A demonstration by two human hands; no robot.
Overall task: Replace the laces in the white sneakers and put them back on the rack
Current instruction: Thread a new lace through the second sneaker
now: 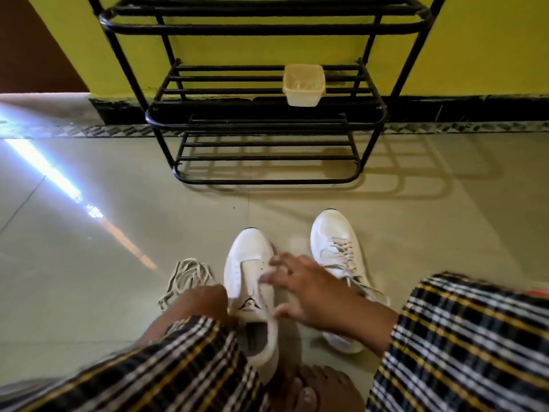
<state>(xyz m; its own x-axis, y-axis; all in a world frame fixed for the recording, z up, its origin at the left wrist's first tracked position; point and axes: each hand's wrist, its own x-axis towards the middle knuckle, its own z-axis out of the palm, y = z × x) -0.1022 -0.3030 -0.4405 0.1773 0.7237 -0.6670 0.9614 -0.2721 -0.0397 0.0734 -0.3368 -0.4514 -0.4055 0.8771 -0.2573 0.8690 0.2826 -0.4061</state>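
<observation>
While the right sneaker (337, 254) is laced and stands on the floor (89, 263), the left sneaker (251, 289) beside it shows bare eyelets and no lace that I can see, so the job looks partly done at best. Whether the laced shoe carries its old or its new lace cannot be told. A loose lace (185, 278) lies bundled on the floor just left of the bare sneaker. What remains, by my reading, is threading that shoe and setting both on the rack (267, 114), which holds no shoes in the part shown, only a plastic tub (303, 84) on its middle shelf.

The right hand (300, 288) hovers over the bare sneaker with fingers spread, blurred, its fingertips at the tongue; it grips nothing I can see. The left hand (208, 301) sits at the sneaker's left side by the collar, curled under; whether it pinches anything I cannot tell.
</observation>
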